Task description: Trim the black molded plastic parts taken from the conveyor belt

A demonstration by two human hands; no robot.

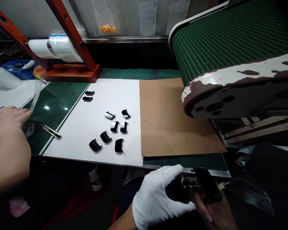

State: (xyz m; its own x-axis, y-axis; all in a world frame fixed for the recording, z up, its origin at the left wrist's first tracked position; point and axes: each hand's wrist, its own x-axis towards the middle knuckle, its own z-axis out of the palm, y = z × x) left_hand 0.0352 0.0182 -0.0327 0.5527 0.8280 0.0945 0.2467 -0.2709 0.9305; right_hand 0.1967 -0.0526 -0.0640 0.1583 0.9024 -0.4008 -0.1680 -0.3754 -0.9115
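Two hands hold a glossy black plastic part (207, 187) below the white paper sheet (86, 124).
The white-gloved left hand (158, 198) pinches its end, while the bare right hand (210, 212) curls around it from underneath.

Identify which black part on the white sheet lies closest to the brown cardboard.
The black part at the cluster's upper right; all the others lie farther from the cardboard.

Left hand (158, 196) (gloved) and right hand (207, 211) seemingly hold a black part (207, 187).

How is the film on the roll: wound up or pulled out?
Pulled out: a clear strip runs from the film roll to a co-worker's hand.
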